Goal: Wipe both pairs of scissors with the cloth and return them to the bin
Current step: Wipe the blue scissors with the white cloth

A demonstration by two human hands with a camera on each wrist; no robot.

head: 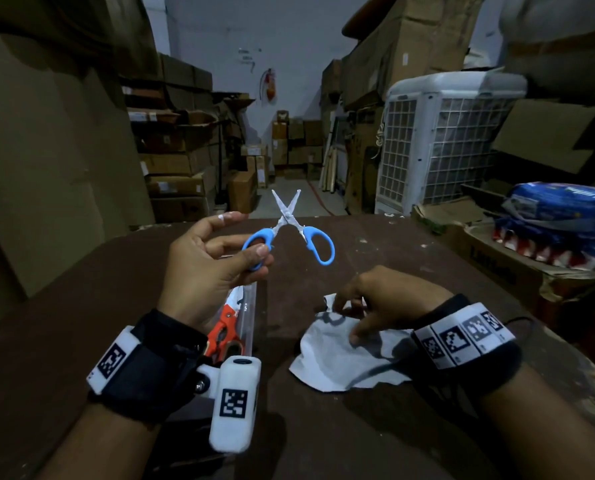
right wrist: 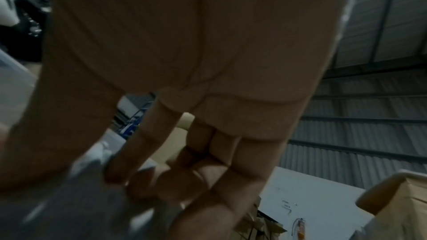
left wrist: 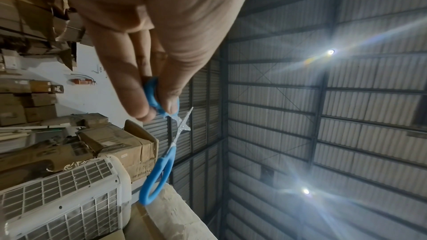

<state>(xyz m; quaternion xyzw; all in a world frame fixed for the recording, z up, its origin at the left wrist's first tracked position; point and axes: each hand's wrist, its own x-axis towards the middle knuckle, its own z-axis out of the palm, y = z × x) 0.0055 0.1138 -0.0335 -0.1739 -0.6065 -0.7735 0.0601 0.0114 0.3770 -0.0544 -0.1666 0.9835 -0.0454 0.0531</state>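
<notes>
At the left, the clear bin [head: 251, 306] is seen on the brown table [head: 81, 289], partly hidden under the left wrist; the orange scissors [head: 225, 329] lie inside it, not yet taken out. Above the bin, the left hand [head: 206, 268] is raised, and one blue loop of the blue scissors [head: 289, 223] is pinched between the thumb and the fingers [left wrist: 129, 87]. The blades are spread open in a cross and point up, away from the person; whitish specks are seen on the metal (probably the dirt to be removed). To the right, the white cloth [head: 344, 362] lies crumpled on the table, and the right hand [head: 382, 299] is bent over its far edge, with the fingertips curled into the fabric. The step in hand is judged to be the picking up of the cloth. Next, the cloth must be lifted to the open blades, and care is needed near the sharp edges.
</notes>
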